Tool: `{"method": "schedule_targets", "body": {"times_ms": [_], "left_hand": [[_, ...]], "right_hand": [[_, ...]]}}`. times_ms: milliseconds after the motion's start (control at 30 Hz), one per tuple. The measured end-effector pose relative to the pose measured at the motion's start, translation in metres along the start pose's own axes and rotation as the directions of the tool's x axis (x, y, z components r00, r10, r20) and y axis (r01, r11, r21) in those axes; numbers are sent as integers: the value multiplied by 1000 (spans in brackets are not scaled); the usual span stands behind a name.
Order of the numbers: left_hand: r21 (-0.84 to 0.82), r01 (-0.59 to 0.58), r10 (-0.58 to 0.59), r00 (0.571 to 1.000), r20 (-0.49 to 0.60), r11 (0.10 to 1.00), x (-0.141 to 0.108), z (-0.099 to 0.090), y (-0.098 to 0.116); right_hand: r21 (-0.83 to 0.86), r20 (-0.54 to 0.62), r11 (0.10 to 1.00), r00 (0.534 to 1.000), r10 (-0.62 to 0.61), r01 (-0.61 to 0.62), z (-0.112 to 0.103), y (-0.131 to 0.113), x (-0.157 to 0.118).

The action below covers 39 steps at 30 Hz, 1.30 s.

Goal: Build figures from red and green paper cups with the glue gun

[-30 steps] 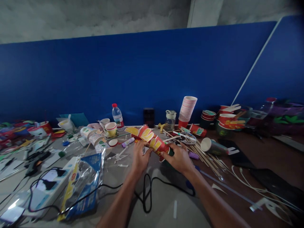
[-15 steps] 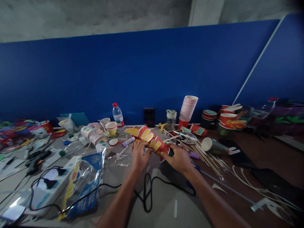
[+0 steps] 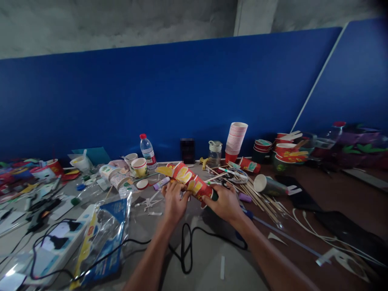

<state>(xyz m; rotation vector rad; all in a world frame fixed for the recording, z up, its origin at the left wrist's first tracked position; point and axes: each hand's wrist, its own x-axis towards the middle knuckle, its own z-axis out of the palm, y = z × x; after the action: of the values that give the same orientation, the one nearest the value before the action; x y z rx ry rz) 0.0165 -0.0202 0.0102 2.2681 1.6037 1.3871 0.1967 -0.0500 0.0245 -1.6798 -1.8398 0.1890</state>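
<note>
Between my hands lies a red paper-cup craft [image 3: 190, 180] with yellow cut-out shapes on its side and a dark green end at the right. It is tilted, its yellow tip pointing to the upper left. My left hand [image 3: 176, 202] is closed around its lower left side, thumb along the underside. At the right end, my right hand [image 3: 223, 201] grips the dark green part, its thumb on the red body. Behind the craft are a purple glue stick [image 3: 161, 183] and a small round lid [image 3: 142, 184]. Palms and some fingertips are hidden.
At the back stand a water bottle [image 3: 148, 152], a glass jar [image 3: 215, 152] and a leaning cup stack [image 3: 237, 139]. Wooden sticks [image 3: 263, 202] lie to the right. A black cable [image 3: 190, 242] loops in front, near a plastic package [image 3: 106, 234] and power strip [image 3: 69, 242].
The view has shifted slightly to the right. Both hands keep hold of the red craft, which stays tilted at nearly the same angle.
</note>
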Motion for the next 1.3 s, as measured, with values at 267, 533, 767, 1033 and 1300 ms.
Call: {"method": "schedule_targets", "body": {"times_ms": [267, 533, 767, 1033, 1300], "left_hand": [[14, -28, 28, 1000, -9, 1000, 0, 0, -4], [24, -43, 43, 999, -3, 999, 1, 0, -5], [28, -66, 67, 998, -24, 997, 0, -1, -5], [31, -65, 66, 998, -24, 997, 1, -1, -4], [30, -56, 57, 998, -15, 998, 1, -1, -5]], "right_hand": [[5, -29, 1000, 999, -13, 13, 1, 0, -1], [-6, -33, 1000, 999, -10, 10, 1, 0, -1], [-11, -31, 1000, 999, -7, 7, 0, -2, -1], [-13, -49, 1000, 999, -17, 17, 1, -1, -2], [-17, -70, 999, 997, -30, 29, 2, -2, -3]]}}
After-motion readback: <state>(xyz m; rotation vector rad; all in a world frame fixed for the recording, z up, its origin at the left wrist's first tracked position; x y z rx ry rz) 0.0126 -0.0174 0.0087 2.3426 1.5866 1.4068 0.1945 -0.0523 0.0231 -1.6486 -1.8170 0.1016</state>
